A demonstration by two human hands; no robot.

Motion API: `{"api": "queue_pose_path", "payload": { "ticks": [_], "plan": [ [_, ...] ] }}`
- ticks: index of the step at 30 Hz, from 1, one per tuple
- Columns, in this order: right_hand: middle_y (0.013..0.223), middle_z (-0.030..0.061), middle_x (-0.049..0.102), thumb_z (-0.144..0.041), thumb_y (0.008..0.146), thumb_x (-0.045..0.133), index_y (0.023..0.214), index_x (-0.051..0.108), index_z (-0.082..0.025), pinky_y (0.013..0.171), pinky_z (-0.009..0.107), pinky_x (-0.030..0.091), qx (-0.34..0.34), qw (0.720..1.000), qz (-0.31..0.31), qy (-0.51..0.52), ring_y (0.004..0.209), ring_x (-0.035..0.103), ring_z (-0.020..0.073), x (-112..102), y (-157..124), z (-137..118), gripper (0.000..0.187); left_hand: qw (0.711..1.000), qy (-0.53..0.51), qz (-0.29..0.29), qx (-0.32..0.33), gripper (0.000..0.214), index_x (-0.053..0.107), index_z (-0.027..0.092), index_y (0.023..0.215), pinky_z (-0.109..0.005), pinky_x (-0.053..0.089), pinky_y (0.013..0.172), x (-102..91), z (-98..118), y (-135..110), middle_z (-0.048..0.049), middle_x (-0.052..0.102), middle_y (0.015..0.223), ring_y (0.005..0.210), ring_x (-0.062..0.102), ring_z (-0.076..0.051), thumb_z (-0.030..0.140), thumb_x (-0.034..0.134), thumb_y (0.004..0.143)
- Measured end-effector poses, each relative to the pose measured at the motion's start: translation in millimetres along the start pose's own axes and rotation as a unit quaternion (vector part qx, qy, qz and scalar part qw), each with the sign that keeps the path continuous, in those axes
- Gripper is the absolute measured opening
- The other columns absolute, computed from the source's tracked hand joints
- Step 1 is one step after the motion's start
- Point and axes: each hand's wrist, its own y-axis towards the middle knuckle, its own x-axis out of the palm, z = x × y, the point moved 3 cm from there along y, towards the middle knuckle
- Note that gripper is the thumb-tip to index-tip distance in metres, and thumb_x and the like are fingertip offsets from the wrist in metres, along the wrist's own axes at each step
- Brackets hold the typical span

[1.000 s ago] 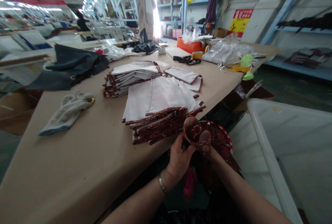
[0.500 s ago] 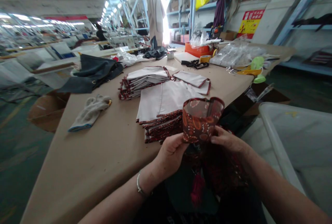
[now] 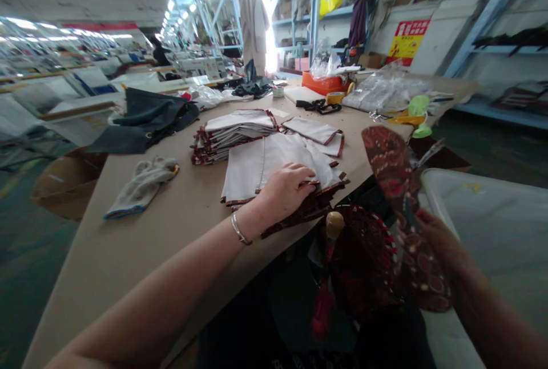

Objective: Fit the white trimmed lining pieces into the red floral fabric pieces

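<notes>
My left hand (image 3: 287, 191) lies over the near stack of white fabric pieces (image 3: 248, 166) with brown patterned edging. Its fingers curl onto the top piece by the right edge; the thumb is hidden. To the right, my right hand (image 3: 439, 240) grips a brown patterned fabric piece (image 3: 422, 252), hanging upright and slightly blurred beside the table edge. Between the hands, below the edge, a round wooden knob (image 3: 334, 224) points up. More dark red patterned fabric (image 3: 363, 249) is bunched there in shadow, with a pink tassel (image 3: 322, 312) hanging nearby.
Another folded fabric stack (image 3: 235, 129) stands behind. A work glove (image 3: 143, 186) and dark cloth (image 3: 148, 118) lie on the left. An orange box (image 3: 323, 82), tape and plastic bags occupy the table's far side. A white bin (image 3: 483, 198) stands close on my right.
The patterned piece, held open by both hands before, is now in my right hand alone, moved right. My left hand has let go of it and moved onto the white stack.
</notes>
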Motion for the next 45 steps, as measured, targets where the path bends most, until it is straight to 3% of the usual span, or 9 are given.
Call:
{"api": "queue_pose_path", "payload": {
  "ticks": [3,8,12,19,29,36,39,42,45],
  "plan": [
    [0.069,0.0014,0.068,-0.045,0.065,0.072,0.092,0.062,-0.023,0.06,0.037,0.052,0.082,0.994,-0.003,-0.077,0.06,0.065,0.0228,-26.3,3.1,84.5,0.036,0.994,0.092,-0.055,0.035,0.014,0.066,0.017,0.091,-0.035,0.047,0.092,13.6,1.5,3.6,-0.0069,0.068,0.098,0.099,0.059,-0.02,0.016,0.054,0.084],
    [0.096,0.0144,0.067,-0.053,0.064,0.061,0.096,0.063,-0.014,0.09,0.051,0.046,-0.032,0.92,0.072,-0.383,0.092,0.062,0.0345,-56.5,34.0,155.6,0.051,0.976,0.19,-0.096,0.037,0.019,0.064,0.015,0.085,-0.034,0.047,0.085,18.7,1.8,14.8,-0.008,0.066,0.093,0.09,0.059,-0.02,0.016,0.045,0.088],
    [0.114,0.0139,0.06,-0.049,0.079,0.053,0.116,0.056,-0.015,0.09,0.043,0.047,-0.203,0.909,0.1,-0.351,0.1,0.06,0.0261,-33.2,36.8,101.4,0.05,0.958,0.242,-0.134,0.071,0.022,0.063,0.015,0.095,-0.032,0.047,0.074,16.8,1.4,22.0,-0.0093,0.065,0.092,0.085,0.06,-0.02,0.01,0.043,0.086],
    [0.096,0.0029,0.065,-0.032,0.091,0.049,0.097,0.063,-0.022,0.081,0.031,0.048,-0.409,0.876,-0.053,-0.249,0.088,0.061,0.0168,90.9,-2.3,-44.5,0.018,0.929,0.292,-0.207,0.089,0.024,0.067,0.015,0.091,-0.029,0.043,0.064,0.8,11.2,38.1,-0.0094,0.064,0.086,0.077,0.063,-0.02,0.013,0.043,0.088],
    [0.123,0.015,0.051,-0.039,0.074,0.066,0.135,0.036,-0.015,0.079,0.038,0.054,-0.344,0.922,-0.163,-0.074,0.099,0.059,0.0227,192.4,-0.1,-62.2,0.072,0.944,0.327,-0.036,0.0,0.02,0.068,0.014,0.088,-0.028,0.044,0.065,-84.8,36.3,23.6,-0.0045,0.062,0.083,0.072,0.061,-0.017,0.019,0.05,0.085],
    [0.111,0.01,0.062,-0.016,0.079,0.052,0.123,0.054,-0.021,0.086,0.042,0.049,-0.434,0.856,-0.143,-0.243,0.096,0.06,0.0228,185.0,-15.9,-73.1,0.045,0.945,0.326,0.022,-0.008,0.019,0.063,0.016,0.082,-0.028,0.042,0.062,-111.1,72.0,-15.5,-0.0045,0.059,0.077,0.069,0.057,-0.016,0.028,0.048,0.086],
    [0.088,0.0061,0.068,-0.022,0.079,0.054,0.118,0.058,-0.018,0.07,0.034,0.052,-0.307,0.889,-0.219,-0.261,0.076,0.063,0.0204,168.3,-15.1,-51.1,0.039,0.957,0.281,0.062,-0.035,0.018,0.059,0.019,0.07,-0.026,0.039,0.058,-115.1,80.8,-46.9,-0.002,0.055,0.068,0.062,0.052,-0.013,0.028,0.05,0.083],
    [0.076,0.0009,0.066,-0.025,0.079,0.048,0.112,0.058,-0.019,0.055,0.027,0.049,-0.191,0.95,-0.213,-0.126,0.06,0.061,0.0163,142.6,-28.3,-32.0,0.035,0.981,0.156,0.078,-0.089,0.013,0.055,0.02,0.064,-0.025,0.036,0.054,-93.4,76.3,-84.8,-0.0003,0.053,0.063,0.057,0.047,-0.011,0.023,0.054,0.077],
    [0.082,0.0006,0.067,-0.013,0.072,0.047,0.098,0.062,-0.022,0.065,0.026,0.048,-0.298,0.935,-0.11,-0.158,0.073,0.063,0.0169,112.1,-55.5,-19.6,0.031,0.965,-0.117,0.079,-0.221,0.013,0.054,0.019,0.061,-0.022,0.035,0.05,-46.4,61.2,-120.4,0.0008,0.053,0.058,0.054,0.046,-0.01,0.019,0.057,0.073]
  ]
}}
